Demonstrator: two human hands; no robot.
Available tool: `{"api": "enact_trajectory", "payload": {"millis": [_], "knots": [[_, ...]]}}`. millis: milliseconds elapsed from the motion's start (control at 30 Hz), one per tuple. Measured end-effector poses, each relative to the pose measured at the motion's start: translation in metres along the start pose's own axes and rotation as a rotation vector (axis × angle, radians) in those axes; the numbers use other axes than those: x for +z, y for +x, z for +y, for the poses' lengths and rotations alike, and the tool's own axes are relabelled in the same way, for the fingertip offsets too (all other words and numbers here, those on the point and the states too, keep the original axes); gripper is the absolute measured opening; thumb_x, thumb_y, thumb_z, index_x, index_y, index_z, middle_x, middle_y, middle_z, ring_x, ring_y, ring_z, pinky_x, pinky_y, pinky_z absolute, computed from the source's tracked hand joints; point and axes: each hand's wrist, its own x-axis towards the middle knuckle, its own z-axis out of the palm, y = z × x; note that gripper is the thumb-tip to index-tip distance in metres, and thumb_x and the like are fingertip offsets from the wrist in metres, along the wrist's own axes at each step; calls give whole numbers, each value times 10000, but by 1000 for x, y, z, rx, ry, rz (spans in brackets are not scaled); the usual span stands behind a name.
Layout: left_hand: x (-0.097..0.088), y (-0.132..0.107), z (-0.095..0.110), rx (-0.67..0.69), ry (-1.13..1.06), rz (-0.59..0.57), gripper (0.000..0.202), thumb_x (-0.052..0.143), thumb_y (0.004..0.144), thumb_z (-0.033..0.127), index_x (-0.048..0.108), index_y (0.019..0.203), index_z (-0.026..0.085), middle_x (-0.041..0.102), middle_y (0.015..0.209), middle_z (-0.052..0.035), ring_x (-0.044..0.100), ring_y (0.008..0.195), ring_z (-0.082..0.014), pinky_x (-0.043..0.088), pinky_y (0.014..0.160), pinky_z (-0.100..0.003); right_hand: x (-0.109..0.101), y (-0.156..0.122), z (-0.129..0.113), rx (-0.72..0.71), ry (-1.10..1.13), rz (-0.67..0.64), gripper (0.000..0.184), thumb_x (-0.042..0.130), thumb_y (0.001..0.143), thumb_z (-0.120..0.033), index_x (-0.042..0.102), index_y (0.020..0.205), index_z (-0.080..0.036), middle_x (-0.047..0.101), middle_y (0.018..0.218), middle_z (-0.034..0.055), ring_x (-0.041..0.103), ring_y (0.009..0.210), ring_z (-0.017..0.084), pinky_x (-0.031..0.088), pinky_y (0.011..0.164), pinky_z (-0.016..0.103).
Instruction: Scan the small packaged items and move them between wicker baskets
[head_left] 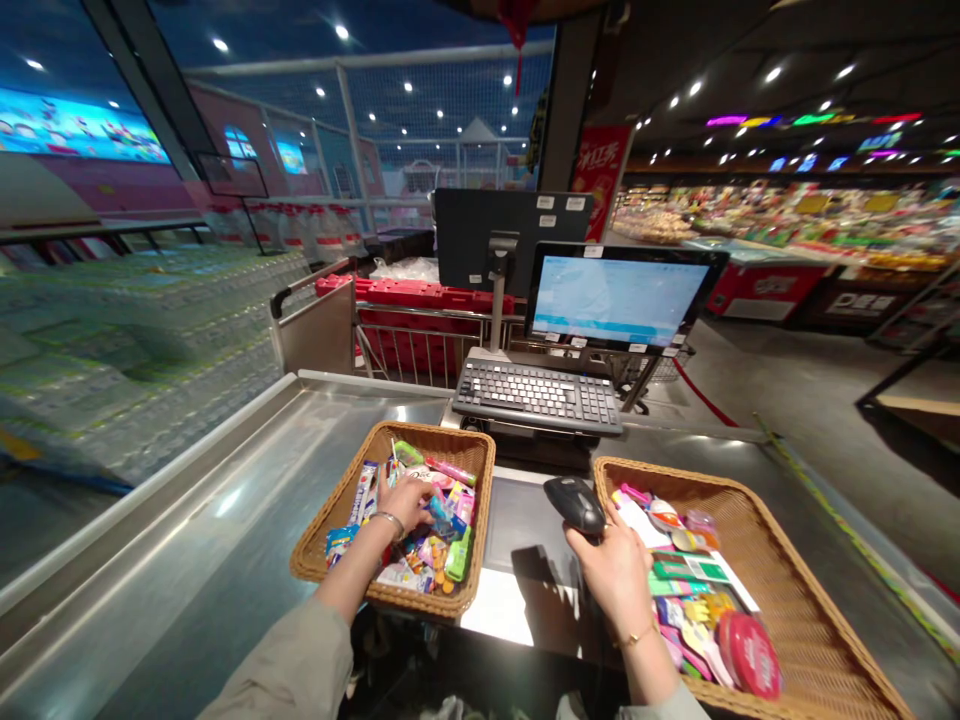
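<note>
My left hand (406, 500) is down among the small packaged sweets in the left wicker basket (319, 525). Its fingers curl together beside a blue wrapped item (444, 518); what lies between them is not clear. Wrapped around the handle of a black handheld barcode scanner (574, 503) is my right hand (616, 562). The scanner's head points left, over the counter between the baskets. A larger wicker basket (799, 600) stands just right of that hand, holding a round red container (750, 652), a green box (690, 567) and several colourful small packages.
Behind the baskets are a black keyboard (536, 392), a lit monitor (619, 298) and a second screen's dark back (487, 240). The metal counter (225, 540) has a raised left edge. Shopping carts (420, 335) stand beyond it, and stacked bottle packs (150, 340) at left.
</note>
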Motion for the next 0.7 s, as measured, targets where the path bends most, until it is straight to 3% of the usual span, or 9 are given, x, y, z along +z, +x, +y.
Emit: {"api": "enact_trajectory", "payload": {"millis": [133, 267, 467, 700], "knots": [[-4, -5, -5, 100, 5, 42, 209, 773, 663, 254, 728, 842, 354, 747, 1089, 31, 479, 1320, -313, -148, 1137, -637, 2, -1, 1, -7, -11, 0, 357, 533, 748, -420, 756, 902, -188, 675, 1220, 146, 494, 1299, 350, 336, 1083, 507], [0, -8, -12, 147, 25, 45, 205, 795, 667, 322, 738, 855, 378, 716, 1205, 45, 416, 1375, -339, -199, 1112, -657, 2, 0, -1, -10, -20, -4, 355, 537, 755, -412, 758, 919, -188, 671, 1232, 140, 482, 1314, 353, 333, 1087, 513], [8, -7, -18, 172, 46, 74, 193, 811, 659, 357, 755, 844, 360, 707, 1232, 25, 406, 1384, -355, -215, 1113, -662, 2, 2, -2, -44, 2, -13, 322, 552, 764, -394, 762, 912, -200, 681, 1226, 119, 462, 1348, 316, 311, 1121, 474], [-8, -4, -6, 210, 41, 169, 92, 775, 713, 356, 731, 791, 333, 701, 1247, 34, 431, 1370, -352, -214, 1091, -706, 1, 2, -1, -40, -4, 27, 303, 575, 750, -384, 763, 909, -207, 671, 1245, 122, 478, 1329, 333, 318, 1109, 507]]}}
